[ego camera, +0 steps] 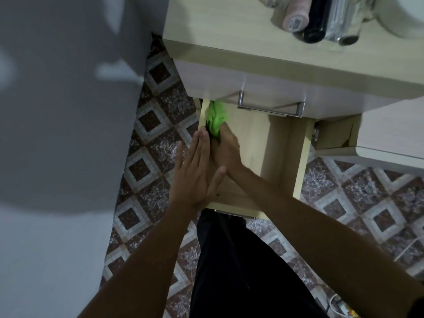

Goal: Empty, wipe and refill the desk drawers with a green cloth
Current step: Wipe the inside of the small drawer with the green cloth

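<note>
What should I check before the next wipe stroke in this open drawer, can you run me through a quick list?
1. Drawer pulled out far enough to reach inside: ok.
2. Drawer emptied: ok for the bare wooden floor that shows; the part under the upper drawer front cannot be seen.
3. Green cloth in hand: ok, the right hand holds it bunched at the drawer's left wall.
4. Left hand clear of the stroke: not ok, it lies flat with straight fingers along the left wall, right beside the cloth.
5. Upper drawer handle clear of the hand: ok, it is apart from the cloth.
6. Floor wiped clean: cannot tell.
</note>
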